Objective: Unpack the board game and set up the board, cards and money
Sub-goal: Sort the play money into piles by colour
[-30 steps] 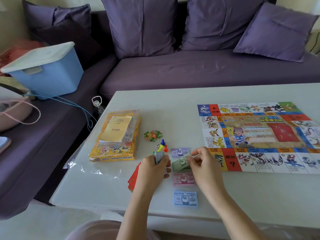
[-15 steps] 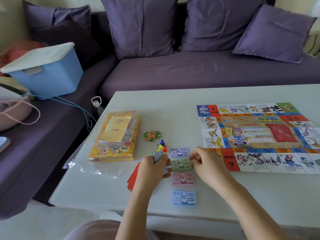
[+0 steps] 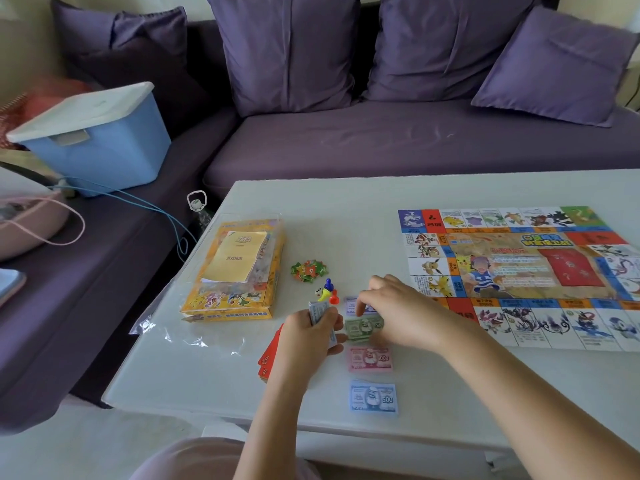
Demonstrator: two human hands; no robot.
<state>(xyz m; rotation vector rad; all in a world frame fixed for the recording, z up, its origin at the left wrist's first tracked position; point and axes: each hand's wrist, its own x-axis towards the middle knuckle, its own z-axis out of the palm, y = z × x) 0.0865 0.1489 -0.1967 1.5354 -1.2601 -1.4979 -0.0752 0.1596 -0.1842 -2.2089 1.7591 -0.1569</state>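
My left hand [image 3: 308,337] is gripping a stack of banknotes [image 3: 320,311]. My right hand [image 3: 398,313] is resting, fingers bent, over the green pile [image 3: 363,329] on the table [image 3: 346,220]; I cannot tell whether it has hold of a note.

The tabletop [image 3: 346,209] looks smooth with a dull sheen. At its nine o'clock, clear glossy plastic film [image 3: 166,332] crinkles beside a printed cardboard box [image 3: 228,308] (a matt yellow paper leaflet [image 3: 237,259] lies on it). The board [image 3: 519,271], at three o'clock, is printed card, slightly glossy. Banknotes [image 3: 370,358] are thin matt paper, pawns [image 3: 328,285] shiny plastic. The sofa [image 3: 381,143] at twelve o'clock is purple woven cloth.
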